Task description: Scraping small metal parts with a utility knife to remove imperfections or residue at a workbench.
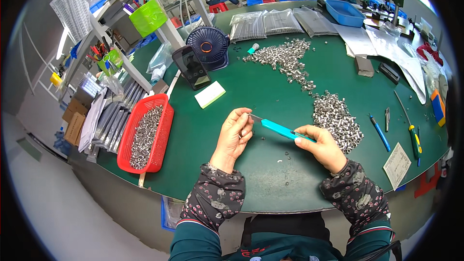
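Note:
My right hand [316, 145] grips a teal-handled deburring tool [278, 129], its thin metal tip pointing left. At that tip, my left hand [234, 135] is closed, thumb and forefinger pinching a small metal piece mostly hidden by the fingers. Beyond my right hand lies a heap of short silvery metal sleeves [336, 121]. A second, looser spread of sleeves [285, 58] reaches farther back. To the left stands a red plastic basket [166, 137] holding many more small metal parts.
A phone [191, 67] leans by a dark blue fan [209, 46], near a paper pad [210, 94]. On the right lie a blue pen-like tool [380, 133], a yellow-green-handled file [414, 140] and a printed card [397, 166]. Behind are bagged rods [280, 21] and a blue tray [344, 13].

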### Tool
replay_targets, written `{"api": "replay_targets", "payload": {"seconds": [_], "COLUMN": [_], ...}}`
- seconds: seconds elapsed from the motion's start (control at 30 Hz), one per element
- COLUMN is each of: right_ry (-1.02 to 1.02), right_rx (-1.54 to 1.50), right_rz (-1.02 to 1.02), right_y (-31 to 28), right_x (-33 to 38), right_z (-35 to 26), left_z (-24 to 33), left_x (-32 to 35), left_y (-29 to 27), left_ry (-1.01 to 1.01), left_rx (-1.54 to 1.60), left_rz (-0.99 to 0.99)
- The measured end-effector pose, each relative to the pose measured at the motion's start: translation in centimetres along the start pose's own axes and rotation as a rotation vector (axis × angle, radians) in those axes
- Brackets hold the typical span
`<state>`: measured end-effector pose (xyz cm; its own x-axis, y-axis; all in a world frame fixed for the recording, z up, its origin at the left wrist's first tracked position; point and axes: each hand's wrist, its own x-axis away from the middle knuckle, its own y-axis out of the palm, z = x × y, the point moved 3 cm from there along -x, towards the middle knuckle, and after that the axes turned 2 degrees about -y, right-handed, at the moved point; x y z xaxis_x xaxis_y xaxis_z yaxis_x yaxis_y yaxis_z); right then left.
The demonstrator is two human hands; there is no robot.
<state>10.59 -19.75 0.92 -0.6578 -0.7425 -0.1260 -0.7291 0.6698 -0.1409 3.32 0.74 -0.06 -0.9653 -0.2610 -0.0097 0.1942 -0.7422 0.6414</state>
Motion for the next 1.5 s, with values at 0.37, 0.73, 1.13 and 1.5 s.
{"api": "replay_targets", "payload": {"seconds": [0.37,0.73,1.13,1.5], "right_ry": [0.035,-0.253,-0.491,-0.569], "right_rx": [0.099,0.566,0.812,0.907], "right_rz": [-0.046,0.181,0.296,0.294], "right_y": [-0.1,0.0,0.0,0.1], "right_x": [-0.1,0.4,0.7,0.7], "right_z": [0.0,-1.5,-2.5,-3.2], "left_z": [0.0,-0.3,-0.6,-0.1], "left_x": [0.1,0.2,0.2,0.3], "left_y": [-0.4,-0.4,-0.2,-0.1], "left_ry": [0.058,0.049,0.016,-0.078], "left_rx": [-0.072,-0.105,-0.132,-0.200], "left_rz": [-0.041,0.075,0.128,0.131]}}
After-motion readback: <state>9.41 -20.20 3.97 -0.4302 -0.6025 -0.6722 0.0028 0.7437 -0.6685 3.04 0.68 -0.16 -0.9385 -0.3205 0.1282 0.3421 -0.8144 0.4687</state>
